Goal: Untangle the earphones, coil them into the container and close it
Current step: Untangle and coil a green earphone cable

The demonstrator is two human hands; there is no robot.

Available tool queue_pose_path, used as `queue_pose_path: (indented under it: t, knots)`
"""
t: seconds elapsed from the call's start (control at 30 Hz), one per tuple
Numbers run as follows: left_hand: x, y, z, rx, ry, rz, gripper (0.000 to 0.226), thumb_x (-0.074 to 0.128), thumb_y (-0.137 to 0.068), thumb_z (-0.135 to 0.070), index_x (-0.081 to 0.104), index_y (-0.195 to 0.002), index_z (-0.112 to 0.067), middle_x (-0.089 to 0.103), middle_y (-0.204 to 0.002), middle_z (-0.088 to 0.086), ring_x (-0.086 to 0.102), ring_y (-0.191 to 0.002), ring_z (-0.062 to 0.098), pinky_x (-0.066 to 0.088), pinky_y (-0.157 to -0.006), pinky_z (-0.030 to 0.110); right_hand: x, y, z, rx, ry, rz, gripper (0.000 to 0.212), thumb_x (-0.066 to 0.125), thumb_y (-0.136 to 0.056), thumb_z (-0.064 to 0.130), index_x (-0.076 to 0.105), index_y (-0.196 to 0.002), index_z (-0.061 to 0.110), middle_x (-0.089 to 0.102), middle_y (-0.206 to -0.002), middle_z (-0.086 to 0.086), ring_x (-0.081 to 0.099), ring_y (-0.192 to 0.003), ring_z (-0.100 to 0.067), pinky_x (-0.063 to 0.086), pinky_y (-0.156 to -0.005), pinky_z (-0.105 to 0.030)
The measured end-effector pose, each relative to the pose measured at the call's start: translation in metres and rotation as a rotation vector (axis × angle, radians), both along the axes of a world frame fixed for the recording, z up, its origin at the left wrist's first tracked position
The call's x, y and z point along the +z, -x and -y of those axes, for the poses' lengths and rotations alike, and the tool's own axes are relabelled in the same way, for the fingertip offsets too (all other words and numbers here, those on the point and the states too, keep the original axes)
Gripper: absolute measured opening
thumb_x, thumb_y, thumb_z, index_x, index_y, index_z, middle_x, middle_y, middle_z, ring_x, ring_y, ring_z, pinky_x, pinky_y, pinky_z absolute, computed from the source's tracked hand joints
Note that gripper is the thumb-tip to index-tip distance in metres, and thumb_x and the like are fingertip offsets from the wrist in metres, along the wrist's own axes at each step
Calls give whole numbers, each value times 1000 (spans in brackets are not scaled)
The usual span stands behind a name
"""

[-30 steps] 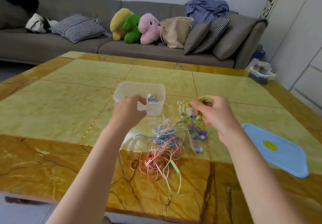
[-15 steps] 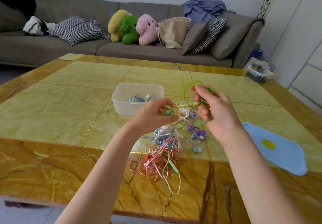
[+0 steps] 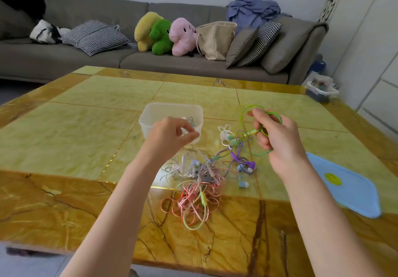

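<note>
A yellow-green marble surface (image 3: 90,130) is seen from above, with two bare forearms reaching over it. The right hand (image 3: 277,138) is raised above the surface, and its grip is closed around a coil of green earphone cable (image 3: 271,115); the loops stand roughly upright around the fingers, and a green plug end points left toward the middle of the surface. The left hand (image 3: 170,138) hovers just in front of one clear plastic container (image 3: 150,115), thumb and forefinger nearly pinched; whether a thin cable is held between them cannot be told. The container is open, its long axis running left to right, and blue-and-white cable lies inside. A tangled pile of earphones (image 3: 200,182) lies between the arms, nearer the front edge: pink, white, blue, purple and green strands are mixed, too knotted to count. One blue lid (image 3: 353,192) lies flat at the right, long axis slanting from far left to near right, with one yellow round sticker (image 3: 333,178) on it.
</note>
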State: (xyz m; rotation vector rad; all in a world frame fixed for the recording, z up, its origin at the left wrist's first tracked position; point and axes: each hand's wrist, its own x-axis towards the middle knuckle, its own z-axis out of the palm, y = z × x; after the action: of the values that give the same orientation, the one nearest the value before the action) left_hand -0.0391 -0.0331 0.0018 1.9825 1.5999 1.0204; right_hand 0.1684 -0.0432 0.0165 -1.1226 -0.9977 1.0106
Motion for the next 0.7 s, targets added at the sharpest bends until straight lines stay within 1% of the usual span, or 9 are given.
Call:
queue_pose_path:
  t: [0.07,0.17,0.23,0.3,0.37,0.43,0.5,0.63,0.7]
  knots:
    - [0,1,0,56,6,-113,16,66,-84,-29,71,-93,-17,48,-67,-3,40,-58,9,27,-53,19,0,2,1,96,24,0,15,59,-89,15,61,-76,8,47,-56,4,27,-35,-6,15,-36,-17]
    - [-3,-3,2,96,37,-315,23,64,-84,-35,66,-107,-31,55,-115,-1,45,-105,19,25,-80,28,1,8,3,162,65,-20,13,58,-89,14,61,-79,6,47,-57,3,27,-35,-6,14,-36,-17]
    - [-4,-9,2,32,16,-264,25,64,-85,-29,65,-110,-29,53,-122,0,44,-115,21,29,-88,28,2,11,5,181,72,-34,13,59,-89,15,61,-81,6,47,-58,3,26,-35,-6,14,-35,-17]
    - [1,-17,5,-92,-25,-29,24,62,-87,-20,65,-110,-24,59,-111,-4,53,-107,12,38,-92,26,5,12,7,208,61,-51,14,58,-89,15,62,-79,7,47,-58,3,25,-34,-5,13,-34,-17]
    - [11,-29,11,-218,4,280,18,58,-90,-17,64,-106,-21,65,-98,-8,60,-93,-1,45,-87,18,9,11,9,240,34,-41,14,59,-88,15,63,-78,8,47,-57,3,23,-33,-4,12,-33,-17]
    - [21,-40,19,-343,96,532,23,57,-88,-19,58,-111,-17,68,-95,-4,63,-86,-3,47,-79,11,15,11,12,275,-12,-30,11,62,-84,17,64,-76,11,48,-57,2,23,-32,-3,11,-33,-17]
    - [25,-46,22,-398,140,626,38,62,-79,-25,54,-114,-14,68,-94,6,64,-83,8,49,-75,17,23,10,16,313,-61,-43,9,64,-77,20,64,-69,15,48,-57,1,25,-32,-2,12,-33,-16]
    - [33,-47,23,-377,82,699,4,57,-87,-8,60,-85,-10,66,-73,-5,59,-62,3,52,-68,17,35,6,22,292,-167,32,7,68,-68,22,67,-72,16,59,-60,-5,35,-48,-9,16,-34,-14]
    - [33,-44,21,-299,84,694,14,54,-90,-4,62,-80,-11,63,-68,-7,60,-56,2,54,-63,16,40,0,21,201,-196,134,13,74,-70,23,70,-81,17,68,-76,-17,36,-61,-14,18,-40,-17]
